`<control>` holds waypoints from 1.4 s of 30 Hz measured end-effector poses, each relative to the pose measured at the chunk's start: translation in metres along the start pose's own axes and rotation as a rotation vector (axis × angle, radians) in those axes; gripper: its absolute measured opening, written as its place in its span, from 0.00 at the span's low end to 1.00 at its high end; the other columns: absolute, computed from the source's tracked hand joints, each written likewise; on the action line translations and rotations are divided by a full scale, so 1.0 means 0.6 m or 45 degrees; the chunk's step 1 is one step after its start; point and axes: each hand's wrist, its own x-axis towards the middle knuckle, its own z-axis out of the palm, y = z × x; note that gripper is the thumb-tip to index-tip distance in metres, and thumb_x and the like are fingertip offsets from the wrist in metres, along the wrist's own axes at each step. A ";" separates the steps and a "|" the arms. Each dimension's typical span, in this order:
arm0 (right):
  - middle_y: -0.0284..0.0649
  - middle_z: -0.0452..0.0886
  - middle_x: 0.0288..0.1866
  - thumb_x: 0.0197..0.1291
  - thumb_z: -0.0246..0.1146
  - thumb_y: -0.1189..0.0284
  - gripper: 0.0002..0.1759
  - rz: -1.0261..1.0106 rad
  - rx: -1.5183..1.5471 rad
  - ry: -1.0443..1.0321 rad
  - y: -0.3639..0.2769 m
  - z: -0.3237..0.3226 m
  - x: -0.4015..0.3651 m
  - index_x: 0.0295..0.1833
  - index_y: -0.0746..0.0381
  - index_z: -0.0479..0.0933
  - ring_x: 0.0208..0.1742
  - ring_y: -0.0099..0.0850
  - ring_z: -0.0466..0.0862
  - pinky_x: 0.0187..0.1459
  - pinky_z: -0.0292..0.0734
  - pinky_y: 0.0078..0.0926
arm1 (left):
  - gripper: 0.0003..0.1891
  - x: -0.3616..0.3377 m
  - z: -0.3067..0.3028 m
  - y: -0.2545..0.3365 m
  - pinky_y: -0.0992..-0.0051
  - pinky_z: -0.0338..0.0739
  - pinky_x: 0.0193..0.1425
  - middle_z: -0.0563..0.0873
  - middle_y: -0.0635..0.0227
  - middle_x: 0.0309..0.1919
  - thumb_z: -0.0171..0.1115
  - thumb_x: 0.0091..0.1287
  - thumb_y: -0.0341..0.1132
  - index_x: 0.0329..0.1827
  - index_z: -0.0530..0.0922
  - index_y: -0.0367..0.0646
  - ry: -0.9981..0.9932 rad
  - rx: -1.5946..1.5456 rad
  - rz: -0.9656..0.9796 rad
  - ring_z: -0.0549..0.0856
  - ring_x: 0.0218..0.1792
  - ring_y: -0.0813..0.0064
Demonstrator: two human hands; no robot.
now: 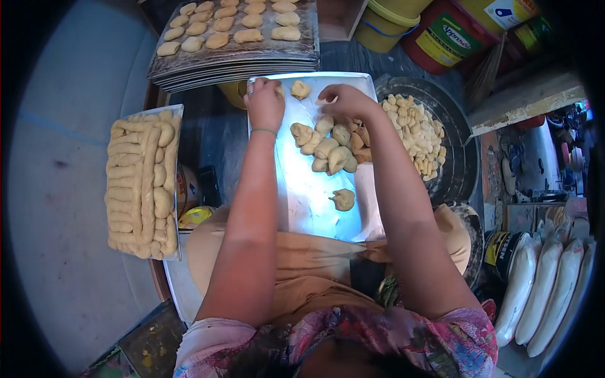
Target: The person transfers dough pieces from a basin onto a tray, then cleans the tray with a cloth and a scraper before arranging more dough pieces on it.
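A shiny metal tray (302,217) lies across the lap. At its far left corner my left hand (265,104) curls its fingers down on a piece of dough, mostly hidden beneath them. A small dough ball (300,89) sits between the two hands. My right hand (348,102) hovers just beyond the heap of dough pieces (326,148), its fingers bent and apart, with nothing visible in them. Some pieces on the heap's right side are in shadow under the right arm. One lone dough lump (343,200) rests nearer to me.
On the right, a wide black basin (457,165) holds many small cut dough chunks (413,129). Shaped dough pieces (224,24) sit in rows on stacked baking sheets (236,62) at the back left. Left stands a tray of dough ropes (142,183). Buckets (384,25) stand behind.
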 end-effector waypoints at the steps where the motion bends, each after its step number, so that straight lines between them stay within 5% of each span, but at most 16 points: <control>1: 0.38 0.84 0.39 0.47 0.74 0.70 0.18 0.050 -0.076 -0.145 -0.004 0.007 -0.004 0.44 0.65 0.82 0.43 0.30 0.83 0.47 0.78 0.28 | 0.11 -0.004 0.001 0.012 0.59 0.66 0.61 0.84 0.66 0.52 0.65 0.61 0.36 0.46 0.87 0.48 0.001 -0.010 0.067 0.78 0.58 0.60; 5: 0.37 0.82 0.36 0.48 0.74 0.69 0.21 0.011 -0.001 -0.406 0.032 0.023 0.018 0.49 0.63 0.80 0.37 0.29 0.81 0.41 0.77 0.29 | 0.12 -0.016 0.030 0.038 0.54 0.58 0.65 0.85 0.70 0.53 0.66 0.60 0.35 0.47 0.87 0.53 -0.047 0.004 0.235 0.76 0.61 0.62; 8: 0.41 0.83 0.33 0.49 0.74 0.67 0.22 0.092 0.442 0.483 0.051 0.028 0.027 0.50 0.62 0.79 0.33 0.33 0.84 0.33 0.78 0.26 | 0.13 -0.018 0.057 0.028 0.50 0.55 0.67 0.86 0.72 0.52 0.66 0.59 0.36 0.48 0.87 0.55 -0.058 0.043 0.226 0.75 0.63 0.63; 9: 0.43 0.85 0.34 0.53 0.72 0.64 0.22 0.095 0.374 0.726 0.037 0.027 0.019 0.52 0.60 0.78 0.36 0.37 0.85 0.37 0.80 0.32 | 0.13 -0.017 0.059 0.031 0.48 0.54 0.67 0.86 0.72 0.52 0.65 0.60 0.36 0.48 0.87 0.56 -0.056 0.063 0.212 0.75 0.63 0.62; 13: 0.48 0.86 0.42 0.56 0.67 0.59 0.21 0.157 -0.189 0.543 0.025 0.045 0.018 0.54 0.56 0.77 0.46 0.48 0.85 0.47 0.79 0.46 | 0.12 -0.014 0.042 0.059 0.42 0.52 0.68 0.86 0.71 0.53 0.65 0.61 0.38 0.47 0.87 0.52 -0.100 0.074 0.151 0.74 0.66 0.61; 17: 0.48 0.86 0.44 0.51 0.69 0.63 0.24 0.147 -0.235 0.447 0.024 -0.027 -0.025 0.54 0.56 0.79 0.46 0.47 0.85 0.49 0.79 0.41 | 0.14 -0.001 0.033 0.068 0.41 0.52 0.68 0.86 0.70 0.54 0.65 0.63 0.42 0.50 0.86 0.50 -0.268 0.170 0.091 0.73 0.66 0.62; 20: 0.45 0.86 0.43 0.47 0.72 0.67 0.25 0.005 -0.372 0.058 0.105 -0.042 -0.061 0.54 0.58 0.80 0.43 0.41 0.86 0.46 0.80 0.37 | 0.17 0.003 0.048 0.082 0.40 0.51 0.69 0.85 0.69 0.55 0.64 0.65 0.44 0.54 0.84 0.52 -0.053 0.176 0.281 0.75 0.65 0.62; 23: 0.41 0.85 0.42 0.45 0.73 0.71 0.27 0.088 0.093 -0.008 0.143 -0.045 -0.053 0.55 0.58 0.80 0.41 0.35 0.86 0.44 0.80 0.33 | 0.17 0.005 0.062 0.110 0.41 0.51 0.69 0.85 0.68 0.54 0.62 0.67 0.43 0.58 0.83 0.54 -0.173 0.132 0.562 0.76 0.63 0.62; 26: 0.38 0.83 0.39 0.46 0.73 0.73 0.26 0.110 0.465 0.568 0.123 -0.036 -0.036 0.55 0.59 0.80 0.40 0.29 0.84 0.42 0.80 0.30 | 0.17 0.008 0.071 0.121 0.41 0.52 0.69 0.85 0.67 0.52 0.61 0.68 0.43 0.58 0.83 0.56 -0.365 0.205 0.434 0.77 0.62 0.61; 27: 0.41 0.85 0.40 0.50 0.73 0.66 0.25 0.135 0.434 0.797 0.096 -0.030 -0.031 0.57 0.56 0.81 0.42 0.36 0.86 0.44 0.81 0.34 | 0.17 0.011 0.060 0.128 0.41 0.52 0.69 0.85 0.66 0.50 0.61 0.68 0.44 0.58 0.83 0.56 -0.393 0.235 0.393 0.77 0.61 0.62; 31: 0.46 0.84 0.52 0.61 0.64 0.52 0.28 0.261 -0.484 0.662 0.089 0.009 -0.006 0.66 0.46 0.76 0.52 0.45 0.85 0.53 0.79 0.43 | 0.17 0.010 0.060 0.135 0.45 0.53 0.70 0.85 0.66 0.49 0.62 0.67 0.45 0.57 0.84 0.54 -0.353 0.251 0.369 0.77 0.60 0.61; 36: 0.47 0.83 0.54 0.66 0.59 0.52 0.29 0.332 -0.536 0.523 0.094 0.009 -0.001 0.71 0.43 0.72 0.53 0.43 0.84 0.54 0.78 0.42 | 0.17 -0.003 0.053 0.114 0.47 0.53 0.70 0.85 0.66 0.49 0.63 0.66 0.45 0.56 0.84 0.52 -0.094 0.013 0.373 0.76 0.60 0.60; 37: 0.47 0.83 0.54 0.66 0.58 0.51 0.29 0.323 -0.543 0.511 0.097 0.007 -0.004 0.72 0.43 0.71 0.53 0.44 0.84 0.53 0.78 0.42 | 0.17 -0.006 0.039 0.114 0.52 0.64 0.65 0.86 0.63 0.47 0.63 0.66 0.44 0.54 0.84 0.50 -0.057 0.051 0.357 0.80 0.56 0.59; 40: 0.48 0.83 0.54 0.64 0.59 0.49 0.30 0.144 -0.507 0.668 0.096 0.006 -0.024 0.70 0.48 0.73 0.53 0.44 0.84 0.54 0.77 0.44 | 0.15 0.016 -0.004 0.114 0.56 0.74 0.55 0.86 0.60 0.44 0.63 0.65 0.43 0.50 0.85 0.46 -0.444 0.022 0.256 0.84 0.49 0.57; 42: 0.48 0.84 0.52 0.62 0.61 0.51 0.29 0.166 -0.348 0.545 0.084 -0.001 -0.050 0.65 0.53 0.76 0.52 0.44 0.85 0.55 0.75 0.45 | 0.13 0.027 -0.040 0.119 0.59 0.78 0.50 0.86 0.54 0.39 0.64 0.63 0.40 0.45 0.84 0.41 -0.806 0.038 0.322 0.85 0.44 0.53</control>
